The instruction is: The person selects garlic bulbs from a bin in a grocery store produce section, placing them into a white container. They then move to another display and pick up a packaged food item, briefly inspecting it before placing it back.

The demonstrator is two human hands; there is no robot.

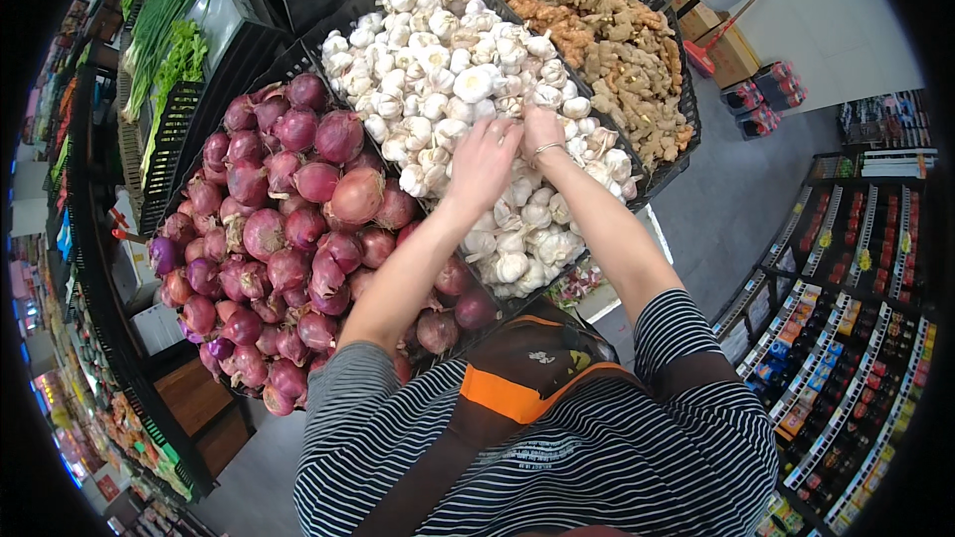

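A heap of white garlic bulbs point(418, 60) fills a black plastic crate before me. My left hand point(485, 156), with a ring on one finger, reaches over the middle of the heap, fingertips down among the bulbs. Close beside it, my right hand point(542, 130) has its fingers curled and wears a bracelet point(550, 147) at the wrist. Both hands touch or nearly touch the garlic, and their backs hide whether a bulb is in either one. A large loose bulb point(473, 84) lies just beyond my left fingertips.
Red onions point(287, 268) are piled in the crate at left, under my left forearm. Ginger roots point(604, 45) fill the crate at right. Scallions point(168, 22) stand at upper left. Bottle packs point(761, 101) sit on the floor near a red dustpan point(699, 58). Stocked shelves point(835, 358) line the right.
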